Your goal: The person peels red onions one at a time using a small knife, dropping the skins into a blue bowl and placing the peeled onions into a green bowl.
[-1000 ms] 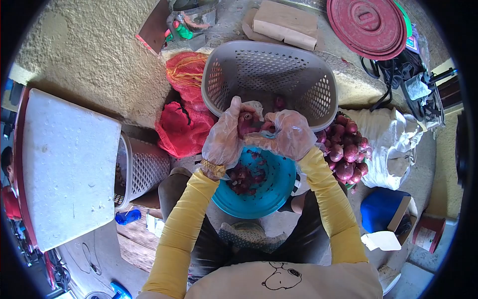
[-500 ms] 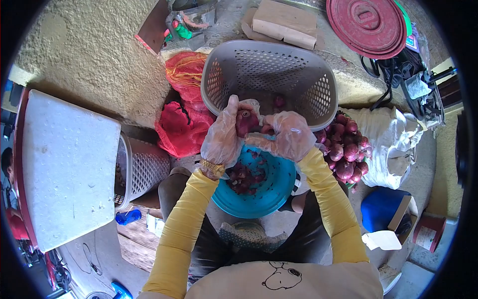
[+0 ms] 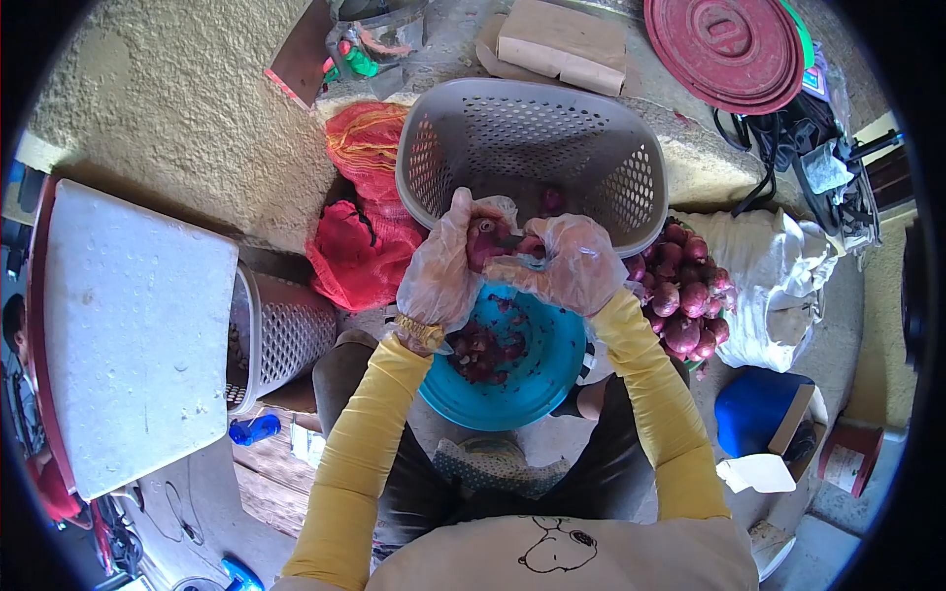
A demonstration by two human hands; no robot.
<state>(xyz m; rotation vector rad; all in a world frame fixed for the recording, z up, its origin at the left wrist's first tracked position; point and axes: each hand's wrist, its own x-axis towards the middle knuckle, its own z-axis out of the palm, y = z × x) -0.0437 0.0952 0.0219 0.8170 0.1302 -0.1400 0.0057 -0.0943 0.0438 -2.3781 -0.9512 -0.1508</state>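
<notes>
In a clear plastic glove, my left hand (image 3: 439,266) is wrapped round a red onion (image 3: 483,246). My right hand (image 3: 576,266), also gloved, is closed beside the onion on what looks like a small blade (image 3: 509,241), mostly hidden by the fingers. Both hands are over the near rim of a grey perforated basket (image 3: 532,118), which has a red onion (image 3: 552,202) inside. Below them is a blue basin (image 3: 503,409) with onion skins (image 3: 483,353) in it.
Red onions (image 3: 687,295) are piled at the right, beside a white sack (image 3: 778,286). Red mesh bags (image 3: 365,251) lie left of the basket. A white foam board (image 3: 143,335) and another basket (image 3: 296,325) stand further left. A person's red sleeve shows at the far left edge.
My right fingers have shifted slightly at the onion, and more of the dark blade shows. The person at the far left edge has moved a little.
</notes>
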